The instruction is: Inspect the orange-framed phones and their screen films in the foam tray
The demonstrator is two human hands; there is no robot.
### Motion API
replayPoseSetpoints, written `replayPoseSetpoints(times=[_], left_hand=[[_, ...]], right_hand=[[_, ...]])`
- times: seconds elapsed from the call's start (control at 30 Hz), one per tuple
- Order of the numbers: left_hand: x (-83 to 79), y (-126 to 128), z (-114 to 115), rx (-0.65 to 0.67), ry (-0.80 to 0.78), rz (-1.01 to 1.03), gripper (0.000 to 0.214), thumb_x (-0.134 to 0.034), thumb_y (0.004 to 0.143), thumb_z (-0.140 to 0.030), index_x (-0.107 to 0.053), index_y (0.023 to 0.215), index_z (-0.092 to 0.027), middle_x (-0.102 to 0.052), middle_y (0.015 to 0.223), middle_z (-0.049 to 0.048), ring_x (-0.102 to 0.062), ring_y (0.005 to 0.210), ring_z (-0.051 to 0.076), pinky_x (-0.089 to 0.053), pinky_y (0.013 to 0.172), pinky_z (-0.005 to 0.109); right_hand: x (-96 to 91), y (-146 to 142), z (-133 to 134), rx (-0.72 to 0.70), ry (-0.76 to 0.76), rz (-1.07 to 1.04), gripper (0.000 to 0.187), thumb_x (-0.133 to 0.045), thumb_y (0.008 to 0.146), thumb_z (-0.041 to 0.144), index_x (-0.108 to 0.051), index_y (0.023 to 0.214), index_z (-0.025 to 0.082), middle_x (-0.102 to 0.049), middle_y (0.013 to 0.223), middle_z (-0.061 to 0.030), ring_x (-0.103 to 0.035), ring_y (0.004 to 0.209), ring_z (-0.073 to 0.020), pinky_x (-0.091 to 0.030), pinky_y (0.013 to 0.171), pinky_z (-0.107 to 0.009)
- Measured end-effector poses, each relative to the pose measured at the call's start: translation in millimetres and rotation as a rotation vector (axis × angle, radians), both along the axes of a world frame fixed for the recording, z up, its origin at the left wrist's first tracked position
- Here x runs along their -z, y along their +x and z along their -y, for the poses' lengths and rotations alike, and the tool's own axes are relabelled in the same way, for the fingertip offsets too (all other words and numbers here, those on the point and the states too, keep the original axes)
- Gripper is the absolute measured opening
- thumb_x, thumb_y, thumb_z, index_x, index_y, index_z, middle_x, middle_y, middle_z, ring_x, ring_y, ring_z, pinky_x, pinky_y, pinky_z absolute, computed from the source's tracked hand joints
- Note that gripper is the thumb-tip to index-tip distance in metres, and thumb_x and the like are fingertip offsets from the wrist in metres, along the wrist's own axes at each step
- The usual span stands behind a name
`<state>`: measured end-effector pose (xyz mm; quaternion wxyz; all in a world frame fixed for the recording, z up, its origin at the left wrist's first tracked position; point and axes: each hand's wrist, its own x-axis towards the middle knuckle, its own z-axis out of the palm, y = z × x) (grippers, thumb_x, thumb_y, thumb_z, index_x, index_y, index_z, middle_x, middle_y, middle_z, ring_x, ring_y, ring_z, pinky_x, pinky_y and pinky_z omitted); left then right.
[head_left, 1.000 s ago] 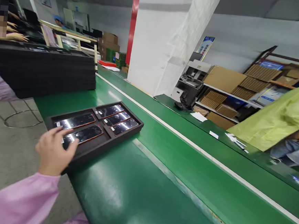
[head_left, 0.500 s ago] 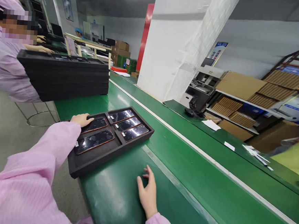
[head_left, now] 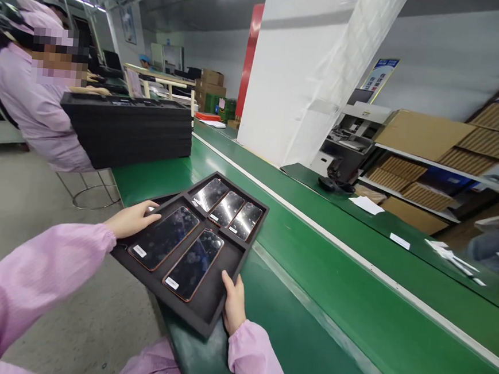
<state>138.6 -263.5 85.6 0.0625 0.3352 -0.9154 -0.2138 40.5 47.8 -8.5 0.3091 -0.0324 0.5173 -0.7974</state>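
Note:
A black foam tray (head_left: pixel 181 313) is tilted and turned at the near edge of the green bench, gripped by both my hands. My left hand (head_left: pixel 132 219) is closed on its left rim, thumb over the edge beside a large phone screen (head_left: pixel 166 239). On the opposite rim, my right hand (head_left: pixel 234 304) has its thumb on top; its other fingers are partly hidden. Another large phone screen (head_left: pixel 195 264) lies alongside the first, both with white labels and orange edges. Several smaller-looking screens, including a shiny one (head_left: pixel 227 209), fill the far compartment. A dark edge (head_left: pixel 167 197) shows beneath the tray's left side.
A tall stack of black trays (head_left: pixel 136 138) stands farther along the bench, beside a seated co-worker (head_left: pixel 35 101) in pink. A white-edged green strip (head_left: pixel 314 238) runs along the right. Papers (head_left: pixel 367 205) lie beyond it, near shelves of cardboard (head_left: pixel 430 132).
My right hand has moved from above the bench onto the tray's right rim. My left hand has shifted to the left rim. The tray has turned and tilted toward me.

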Motion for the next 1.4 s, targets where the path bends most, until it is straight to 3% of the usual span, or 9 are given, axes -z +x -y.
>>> replayPoseSetpoints(times=[0.2, 0.33, 0.47, 0.57, 0.87, 1.07, 1.17, 1.3, 1.4], left_hand=[[-4.5, 21, -84, 0.155, 0.359, -0.23, 0.075, -0.049, 0.08, -0.062, -0.046, 0.14, -0.017, -0.058, 0.138, 0.0082, -0.06, 0.119, 0.03, -0.046, 0.105, 0.043], [17.1, 8, -149, 0.367, 0.375, -0.193, 0.065, -0.043, 0.087, -0.051, -0.042, 0.145, -0.021, -0.049, 0.147, 0.0052, -0.042, 0.139, 0.026, -0.027, 0.12, 0.043], [46.2, -12, -208, 0.539, 0.488, -0.022, 0.067, -0.037, 0.089, -0.04, -0.028, 0.151, -0.017, -0.04, 0.153, 0.0072, -0.034, 0.144, 0.024, -0.027, 0.12, 0.041], [50.2, -27, -233, 0.676, 0.513, 0.07, 0.065, -0.035, 0.09, -0.034, -0.025, 0.152, -0.02, -0.042, 0.152, 0.0053, -0.037, 0.142, 0.022, -0.029, 0.118, 0.04], [42.2, -44, -242, 0.94, 0.24, 0.347, 0.068, -0.038, 0.082, -0.024, -0.033, 0.149, -0.02, -0.062, 0.108, 0.0101, -0.063, 0.103, 0.026, -0.047, 0.088, 0.036], [39.7, -58, -229, 0.925, 0.173, 0.293, 0.06, -0.043, 0.078, -0.023, -0.05, 0.137, -0.022, -0.063, 0.101, 0.0092, -0.063, 0.097, 0.027, -0.047, 0.084, 0.037], [40.8, -88, -219, 0.847, 0.227, 0.19, 0.044, -0.045, 0.082, -0.033, -0.065, 0.117, -0.016, -0.065, 0.097, 0.0117, -0.064, 0.094, 0.03, -0.047, 0.085, 0.04], [55.9, -155, -219, 0.736, 0.317, 0.086, 0.058, -0.048, 0.086, -0.044, -0.052, 0.135, -0.014, -0.065, 0.114, 0.012, -0.064, 0.101, 0.026, -0.047, 0.093, 0.035], [72.2, -200, -231, 0.681, 0.405, -0.005, 0.057, -0.044, 0.09, -0.043, -0.048, 0.138, -0.013, -0.064, 0.12, 0.0123, -0.064, 0.104, 0.022, -0.048, 0.093, 0.03]], right_hand=[[-3.7, 17, -87, 0.09, 0.061, 0.035, 0.081, -0.083, 0.061, 0.043, -0.053, 0.13, 0.014, -0.067, 0.12, -0.0137, -0.067, 0.103, -0.0306, -0.056, 0.086, -0.04], [-0.3, 42, -175, 0.235, 0.266, 0.117, 0.084, -0.079, 0.065, 0.051, -0.051, 0.136, 0.015, -0.062, 0.13, -0.0129, -0.06, 0.117, -0.0325, -0.055, 0.092, -0.039], [1.0, 75, -249, 0.571, 0.547, 0.065, 0.095, -0.074, 0.063, 0.062, -0.046, 0.142, 0.017, -0.043, 0.15, -0.0067, -0.037, 0.14, -0.0291, -0.034, 0.115, -0.038], [-1.1, 105, -277, 0.684, 0.618, -0.004, 0.094, -0.069, 0.068, 0.065, -0.04, 0.146, 0.021, -0.035, 0.155, -0.0022, -0.025, 0.146, -0.027, -0.019, 0.122, -0.041], [-1.2, 141, -284, 0.889, 0.618, -0.031, 0.089, -0.075, 0.067, 0.058, -0.048, 0.137, 0.011, -0.05, 0.144, -0.0148, -0.042, 0.137, -0.0336, -0.041, 0.112, -0.044], [6.5, 118, -279, 0.756, 0.735, -0.173, 0.074, -0.068, 0.075, 0.054, -0.053, 0.133, 0.011, -0.05, 0.142, -0.0156, -0.051, 0.128, -0.0318, -0.052, 0.099, -0.04], [7.8, 98, -279, 0.649, 1.0, -0.382, 0.063, -0.061, 0.079, 0.052, -0.059, 0.127, 0.012, -0.048, 0.143, -0.0158, -0.051, 0.127, -0.0333, -0.052, 0.096, -0.045], [-4.6, 73, -287, 0.439, 1.282, -0.588, 0.057, -0.052, 0.082, 0.046, -0.062, 0.124, 0.01, -0.058, 0.132, -0.0151, -0.05, 0.127, -0.0314, -0.038, 0.109, -0.05], [-21.2, 61, -291, 0.242, 1.372, -0.569, 0.055, -0.047, 0.083, 0.043, -0.061, 0.126, 0.011, -0.061, 0.128, -0.0136, -0.055, 0.122, -0.0288, -0.042, 0.106, -0.045]])
